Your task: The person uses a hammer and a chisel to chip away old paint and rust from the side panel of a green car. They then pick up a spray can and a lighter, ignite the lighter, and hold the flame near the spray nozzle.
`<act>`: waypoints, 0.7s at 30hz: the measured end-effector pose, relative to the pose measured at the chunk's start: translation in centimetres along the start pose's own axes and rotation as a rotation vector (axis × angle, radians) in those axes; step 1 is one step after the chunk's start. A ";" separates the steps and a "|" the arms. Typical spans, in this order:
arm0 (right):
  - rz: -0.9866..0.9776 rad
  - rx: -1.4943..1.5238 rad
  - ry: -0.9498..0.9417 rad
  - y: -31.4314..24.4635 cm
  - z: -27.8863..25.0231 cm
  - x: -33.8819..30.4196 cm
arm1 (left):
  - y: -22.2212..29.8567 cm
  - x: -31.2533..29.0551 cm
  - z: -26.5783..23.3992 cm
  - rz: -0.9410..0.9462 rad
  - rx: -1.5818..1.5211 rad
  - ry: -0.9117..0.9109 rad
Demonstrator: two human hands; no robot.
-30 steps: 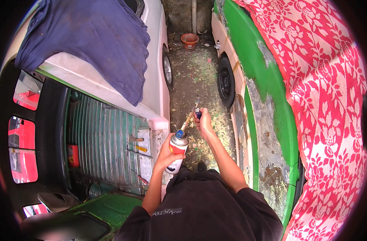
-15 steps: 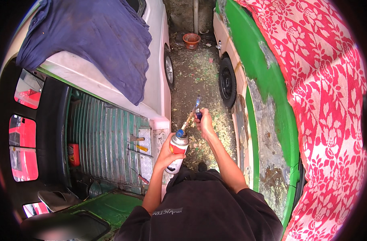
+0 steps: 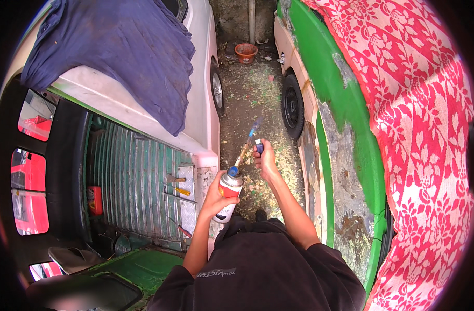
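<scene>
In front of my body, my left hand [image 3: 214,199] is wrapped round a white and red gas canister [image 3: 229,191], held nearly upright. A torch head with a blue knob [image 3: 233,171] is fitted on its top, and its thin brass-coloured tube [image 3: 242,154] slants away from me to the right. From the tube's tip burns a blue flame [image 3: 255,127]. My right hand [image 3: 268,163] is closed round a dark blue lighter [image 3: 259,147], just right of the tube and apart from it. No flame is visible on the lighter.
A pale vehicle [image 3: 203,78] with a blue cloth [image 3: 128,57] stands left, its ribbed floor [image 3: 138,181] holding a yellow-handled tool [image 3: 183,191]. On the right is a green, patchy vehicle [image 3: 327,67] under a red floral cover [image 3: 418,129]. An orange pot [image 3: 245,52] sits far down the littered passage.
The flame at the tube's tip has grown longer. My right hand has drawn the lighter slightly to the right, away from the tube. My left hand stays round the canister.
</scene>
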State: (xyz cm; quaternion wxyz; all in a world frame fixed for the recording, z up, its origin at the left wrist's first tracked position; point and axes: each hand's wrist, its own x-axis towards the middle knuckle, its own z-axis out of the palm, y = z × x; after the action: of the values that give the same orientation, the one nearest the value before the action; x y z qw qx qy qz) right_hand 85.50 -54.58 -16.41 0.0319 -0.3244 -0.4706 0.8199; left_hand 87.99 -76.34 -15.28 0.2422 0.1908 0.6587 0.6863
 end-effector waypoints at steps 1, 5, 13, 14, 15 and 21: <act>0.012 0.026 0.010 -0.1 0.1 -0.2 | -0.3 0.1 -0.1 0.024 0.058 0.023; -0.349 -0.202 0.033 0.3 -1.1 -2.5 | -0.6 2.2 0.4 0.056 0.409 0.162; -0.679 -0.776 0.146 -0.8 0.4 -8.1 | 1.0 4.2 1.7 -0.003 0.892 0.313; -0.708 -0.791 0.171 -1.0 0.5 -8.1 | 1.5 4.1 2.2 -0.014 0.906 0.307; -0.765 -0.831 0.194 -0.8 0.4 -7.7 | 1.7 4.1 2.7 -0.026 0.920 0.301; -0.804 -0.877 0.230 0.1 -0.4 -6.9 | 0.6 4.0 3.5 0.016 0.920 0.310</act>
State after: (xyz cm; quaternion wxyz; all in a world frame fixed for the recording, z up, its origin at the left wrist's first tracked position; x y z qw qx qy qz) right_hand 91.20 -56.78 -13.15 0.2534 -0.1906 -0.8438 0.4330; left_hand 86.72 -71.15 -14.72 0.0266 0.1786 0.9207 0.3459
